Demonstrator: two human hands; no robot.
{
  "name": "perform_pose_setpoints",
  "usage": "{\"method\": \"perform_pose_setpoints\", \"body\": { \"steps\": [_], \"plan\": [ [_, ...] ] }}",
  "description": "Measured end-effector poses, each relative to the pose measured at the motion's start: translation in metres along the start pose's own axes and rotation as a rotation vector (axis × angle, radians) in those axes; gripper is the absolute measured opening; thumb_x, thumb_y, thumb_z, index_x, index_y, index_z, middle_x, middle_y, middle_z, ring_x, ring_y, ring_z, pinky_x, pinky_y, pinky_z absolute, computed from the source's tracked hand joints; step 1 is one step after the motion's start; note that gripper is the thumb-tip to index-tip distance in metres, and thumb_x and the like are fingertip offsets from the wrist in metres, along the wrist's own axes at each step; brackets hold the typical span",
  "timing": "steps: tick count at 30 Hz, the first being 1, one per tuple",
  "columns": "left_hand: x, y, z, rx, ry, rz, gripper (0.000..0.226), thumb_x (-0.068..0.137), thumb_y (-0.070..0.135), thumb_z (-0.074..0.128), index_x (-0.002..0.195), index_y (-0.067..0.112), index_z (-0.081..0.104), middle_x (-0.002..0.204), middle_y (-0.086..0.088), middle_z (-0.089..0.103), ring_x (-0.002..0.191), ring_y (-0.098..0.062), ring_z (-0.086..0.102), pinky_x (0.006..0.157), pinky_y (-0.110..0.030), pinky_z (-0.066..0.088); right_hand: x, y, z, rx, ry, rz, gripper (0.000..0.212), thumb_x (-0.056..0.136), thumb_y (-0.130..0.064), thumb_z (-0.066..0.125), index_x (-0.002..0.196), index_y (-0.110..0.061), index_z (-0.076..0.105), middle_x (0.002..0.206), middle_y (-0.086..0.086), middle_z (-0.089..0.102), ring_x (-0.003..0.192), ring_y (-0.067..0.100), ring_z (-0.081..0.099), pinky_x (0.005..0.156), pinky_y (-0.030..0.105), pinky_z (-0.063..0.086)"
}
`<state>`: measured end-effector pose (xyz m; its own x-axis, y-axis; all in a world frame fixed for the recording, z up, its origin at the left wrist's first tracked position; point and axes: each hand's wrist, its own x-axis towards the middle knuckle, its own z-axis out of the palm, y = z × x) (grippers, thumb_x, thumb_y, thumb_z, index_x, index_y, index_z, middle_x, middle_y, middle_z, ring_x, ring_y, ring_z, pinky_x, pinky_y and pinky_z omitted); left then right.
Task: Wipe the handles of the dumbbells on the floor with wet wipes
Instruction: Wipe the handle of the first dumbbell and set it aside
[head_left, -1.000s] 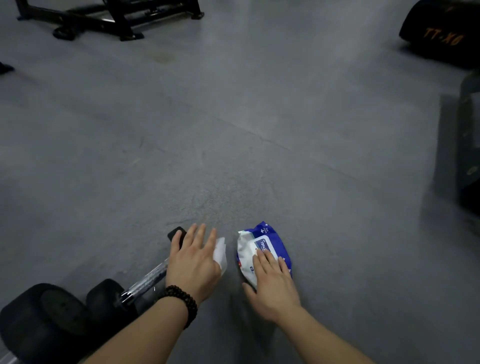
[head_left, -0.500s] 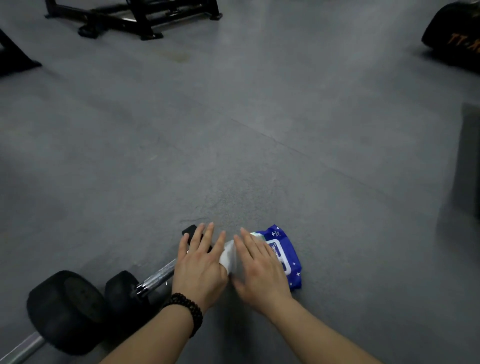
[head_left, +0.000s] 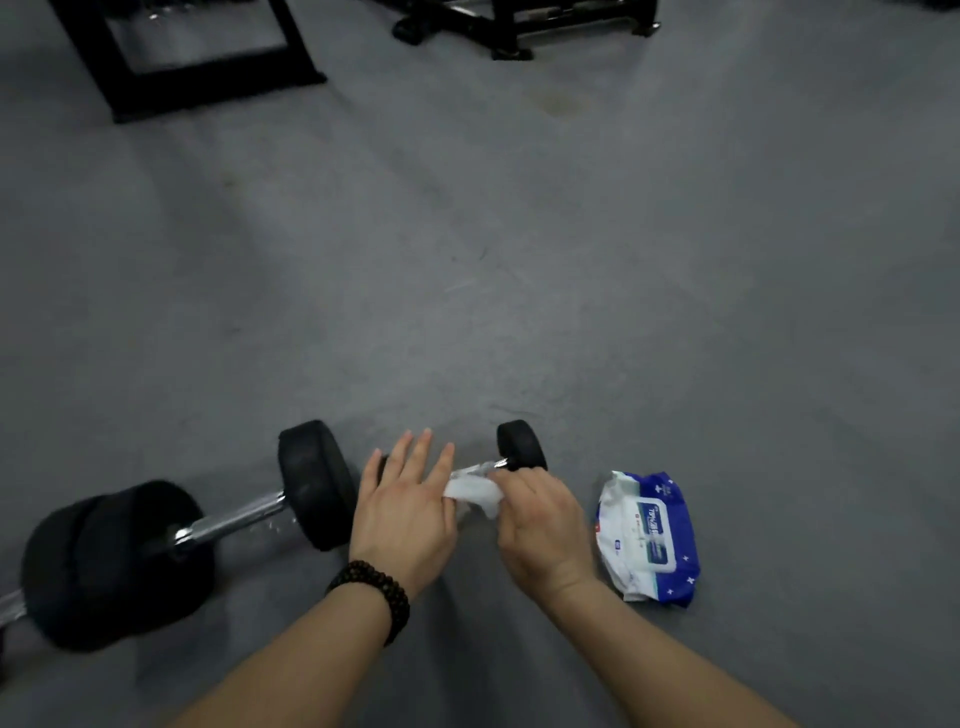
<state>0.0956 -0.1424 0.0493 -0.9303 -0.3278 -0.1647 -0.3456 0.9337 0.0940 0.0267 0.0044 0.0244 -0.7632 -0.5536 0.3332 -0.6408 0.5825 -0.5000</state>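
Grey gym floor (head_left: 519, 260), right hand (head_left: 540, 525) gripping wet wipe (head_left: 475, 491) — left hand (head_left: 405, 506) flat, fingers spread

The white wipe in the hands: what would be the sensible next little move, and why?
Probably slide the white wipe along the small dumbbell's handle. The right hand grips the wipe right at that chrome bar, while the left hand rests open over its other end, so it looks steadied for wiping.

left hand (head_left: 402, 512) hides small dumbbell's (head_left: 521, 446) handle.
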Motion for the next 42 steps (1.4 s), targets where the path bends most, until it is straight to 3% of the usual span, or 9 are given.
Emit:
{"method": "perform_pose_setpoints", "body": {
  "steps": [6,10,15,19,23,26,30,34,42],
  "plan": [
    [-0.012,-0.016,-0.001,-0.042,0.056,-0.13,0.062,0.094,0.04,0.024,0.154,0.028,0.031,0.165,-0.002,0.016,0.152,-0.02,0.008,0.122,-0.045,0.004,0.002,-0.017,-0.005,0.233,-0.201,0.154,0.042,0.082,-0.029,0.033,0.106,-0.018,0.065,0.103,0.0,0.068,0.093,0.022,0.061,0.079,0.038,0.05],
    [-0.02,-0.014,-0.003,-0.009,0.04,-0.118,0.063,0.094,0.042,0.016,0.156,0.03,0.023,0.166,0.002,0.01,0.152,-0.018,0.001,0.123,-0.044,0.002,-0.007,-0.019,-0.011,0.333,-0.35,0.185,0.043,0.081,-0.05,0.052,0.117,-0.028,0.062,0.107,-0.01,0.069,0.097,0.009,0.061,0.083,0.031,0.049],
    [-0.021,-0.01,0.002,-0.021,0.012,-0.099,0.059,0.101,0.043,0.026,0.157,0.026,0.017,0.166,0.001,0.007,0.152,-0.017,0.0,0.123,-0.043,0.002,-0.021,-0.02,-0.005,0.417,-0.388,0.394,0.041,0.092,-0.041,0.056,0.07,-0.007,0.06,0.058,-0.004,0.058,0.054,0.008,0.049,0.061,0.043,0.045],
    [-0.021,-0.021,0.011,0.072,-0.022,-0.133,0.078,0.096,0.046,0.041,0.159,0.017,0.004,0.166,-0.002,-0.002,0.152,-0.02,-0.003,0.123,-0.044,-0.001,-0.013,-0.018,-0.001,0.478,-0.274,0.617,0.045,0.102,-0.029,0.047,0.06,-0.013,0.05,0.059,-0.004,0.055,0.063,0.015,0.052,0.063,0.035,0.038],
    [-0.021,-0.037,0.023,0.133,-0.053,-0.129,0.088,0.095,0.048,0.047,0.158,0.014,-0.005,0.166,-0.003,-0.006,0.152,-0.019,-0.004,0.122,-0.045,-0.006,0.008,-0.022,0.007,0.146,-0.236,0.469,0.02,0.098,-0.018,0.037,0.11,-0.017,0.054,0.09,0.008,0.063,0.085,0.032,0.056,0.076,0.041,0.047],
    [-0.022,-0.04,0.033,0.164,-0.044,-0.125,0.088,0.098,0.046,0.044,0.156,0.011,-0.011,0.166,-0.003,-0.008,0.152,-0.017,-0.006,0.12,-0.046,-0.013,0.022,-0.024,0.022,0.03,-0.243,0.248,0.051,0.088,-0.005,0.036,0.138,-0.007,0.041,0.125,0.013,0.055,0.114,0.033,0.052,0.096,0.042,0.043],
    [-0.023,-0.042,0.042,0.153,0.018,-0.115,0.077,0.101,0.036,0.036,0.155,0.011,-0.012,0.165,-0.004,-0.01,0.152,-0.017,-0.009,0.116,-0.046,-0.018,0.022,-0.022,0.057,-0.103,-0.466,0.003,0.068,0.085,-0.01,0.03,0.153,-0.004,0.023,0.16,0.013,0.022,0.148,0.029,0.019,0.121,0.038,0.014],
    [-0.023,-0.042,0.045,0.177,0.04,-0.119,0.075,0.103,0.036,0.037,0.156,0.013,-0.011,0.164,-0.005,-0.017,0.152,-0.02,-0.012,0.119,-0.047,-0.016,0.005,-0.026,0.082,-0.216,-0.679,-0.105,0.071,0.097,-0.017,0.038,0.156,-0.011,0.0,0.165,0.007,-0.004,0.15,0.021,-0.01,0.122,0.037,-0.004],
    [-0.023,-0.042,0.048,0.154,0.043,-0.173,0.079,0.1,0.039,0.043,0.157,0.018,-0.008,0.166,0.002,-0.01,0.151,-0.017,-0.015,0.11,-0.063,-0.02,-0.002,-0.013,0.08,-0.443,-0.581,-0.011,0.07,0.099,-0.023,0.029,0.154,-0.007,-0.01,0.164,0.011,-0.012,0.15,0.025,-0.013,0.119,0.041,-0.012]
  ]
}}
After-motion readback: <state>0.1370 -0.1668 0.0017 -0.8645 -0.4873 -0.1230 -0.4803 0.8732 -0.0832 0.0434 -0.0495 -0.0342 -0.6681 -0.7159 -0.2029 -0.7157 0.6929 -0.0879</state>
